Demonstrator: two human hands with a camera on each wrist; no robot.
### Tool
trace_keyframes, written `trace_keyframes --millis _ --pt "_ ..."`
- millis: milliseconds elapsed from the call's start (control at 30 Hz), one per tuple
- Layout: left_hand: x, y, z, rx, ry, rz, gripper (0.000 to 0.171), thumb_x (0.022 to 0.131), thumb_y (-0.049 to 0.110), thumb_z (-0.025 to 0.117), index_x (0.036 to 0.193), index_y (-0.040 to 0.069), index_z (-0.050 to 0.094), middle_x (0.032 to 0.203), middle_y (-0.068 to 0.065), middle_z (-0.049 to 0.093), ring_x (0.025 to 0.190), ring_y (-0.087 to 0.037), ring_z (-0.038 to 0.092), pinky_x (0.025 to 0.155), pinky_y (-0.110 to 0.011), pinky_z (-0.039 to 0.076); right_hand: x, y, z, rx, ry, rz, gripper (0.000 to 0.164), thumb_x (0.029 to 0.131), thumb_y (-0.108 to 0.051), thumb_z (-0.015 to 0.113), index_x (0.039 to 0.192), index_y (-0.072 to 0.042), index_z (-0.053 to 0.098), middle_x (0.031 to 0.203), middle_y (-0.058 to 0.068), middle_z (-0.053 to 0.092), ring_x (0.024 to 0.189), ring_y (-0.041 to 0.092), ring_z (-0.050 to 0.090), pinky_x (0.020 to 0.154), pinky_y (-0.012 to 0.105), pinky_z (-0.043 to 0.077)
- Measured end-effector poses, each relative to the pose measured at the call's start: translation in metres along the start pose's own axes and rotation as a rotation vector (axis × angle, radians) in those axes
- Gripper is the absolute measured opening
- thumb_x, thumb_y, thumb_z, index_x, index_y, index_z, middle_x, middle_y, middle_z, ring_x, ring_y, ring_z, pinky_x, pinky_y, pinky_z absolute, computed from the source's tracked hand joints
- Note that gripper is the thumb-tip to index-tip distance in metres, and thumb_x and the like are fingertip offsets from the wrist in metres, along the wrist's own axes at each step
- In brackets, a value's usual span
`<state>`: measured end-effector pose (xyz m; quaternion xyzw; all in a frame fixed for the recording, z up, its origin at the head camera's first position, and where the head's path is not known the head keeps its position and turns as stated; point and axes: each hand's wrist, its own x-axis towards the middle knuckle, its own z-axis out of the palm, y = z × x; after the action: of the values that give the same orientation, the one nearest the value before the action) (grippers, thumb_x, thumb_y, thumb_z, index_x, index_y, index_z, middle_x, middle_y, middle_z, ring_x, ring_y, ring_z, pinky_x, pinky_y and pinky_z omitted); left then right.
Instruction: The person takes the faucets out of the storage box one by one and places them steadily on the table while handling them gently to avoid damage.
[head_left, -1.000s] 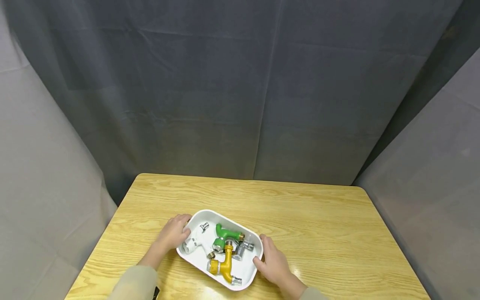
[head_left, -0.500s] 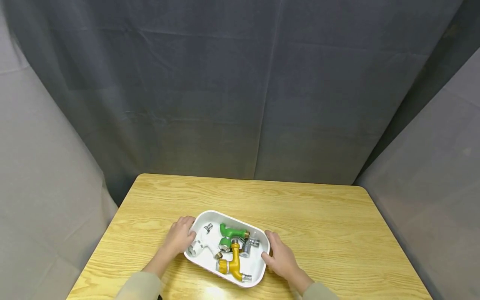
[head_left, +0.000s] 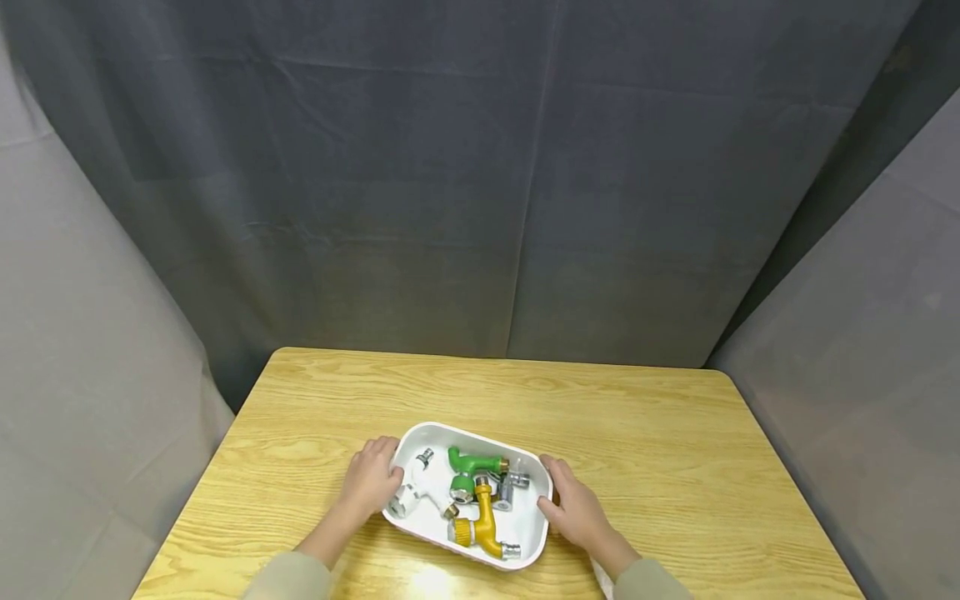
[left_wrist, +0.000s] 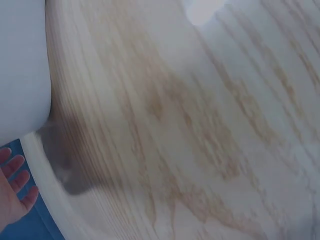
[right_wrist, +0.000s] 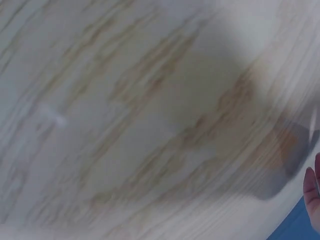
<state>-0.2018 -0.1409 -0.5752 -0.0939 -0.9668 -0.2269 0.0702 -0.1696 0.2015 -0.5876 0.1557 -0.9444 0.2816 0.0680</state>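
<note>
In the head view, a white rectangular tray [head_left: 435,527] stands tilted across the view, its right end nearer the front. My left hand [head_left: 372,477] grips the left end, thumb at the rim. On the right end my right hand [head_left: 576,510] holds the rim, thumb toward the inside. Several taps lie in the tray: a white one [head_left: 427,493] at left, a green one [head_left: 476,463] at the back, a yellow one [head_left: 486,525] in front, and a chrome one [head_left: 504,493] partly hidden behind the yellow. Whether the tray touches the table cannot be told.
The wood-grain table [head_left: 660,450] extends around the tray, with rounded far corners. A dark grey curtain [head_left: 390,183] hangs behind it. Pale cloth walls stand at left [head_left: 97,333] and right [head_left: 862,333]. Beyond the table edge, the left wrist view shows something blue [left_wrist: 37,225].
Both hands have moved the tray to the right, with the taps inside it. The tray has turned slightly, its right end shifting toward the back. Both hands keep their hold.
</note>
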Motion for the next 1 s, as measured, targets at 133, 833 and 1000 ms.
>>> trace_keyframes --millis 133,833,1000 --pt "-0.001 0.006 0.003 -0.004 0.009 -0.017 0.042 0.078 0.018 0.057 0.117 0.003 0.056 0.116 -0.012 0.058 0.107 -0.029 0.052 0.088 -0.047 0.042 0.0 0.006 -0.003 0.011 -0.019 0.004 0.062 0.077 -0.019 0.061 0.135 -0.007 0.041 0.121 0.007 0.052 0.102 0.025 0.059 0.084 0.042 0.05" --pt "-0.009 0.041 0.018 -0.038 0.054 -0.103 0.041 0.078 0.017 0.056 0.116 0.002 0.055 0.107 -0.013 0.061 0.095 -0.028 0.056 0.078 -0.044 0.047 0.005 0.033 -0.025 0.069 -0.061 0.011 0.056 0.084 -0.014 0.058 0.137 -0.009 0.039 0.131 0.012 0.049 0.113 0.032 0.052 0.092 0.048 0.043" --pt "-0.009 0.049 0.023 -0.062 0.064 -0.139 0.04 0.079 0.016 0.056 0.116 0.001 0.055 0.106 -0.014 0.062 0.091 -0.028 0.056 0.076 -0.043 0.047 0.007 0.038 -0.028 0.074 -0.069 0.039 0.055 0.086 -0.015 0.055 0.138 -0.01 0.038 0.132 0.013 0.048 0.114 0.033 0.051 0.092 0.05 0.042"
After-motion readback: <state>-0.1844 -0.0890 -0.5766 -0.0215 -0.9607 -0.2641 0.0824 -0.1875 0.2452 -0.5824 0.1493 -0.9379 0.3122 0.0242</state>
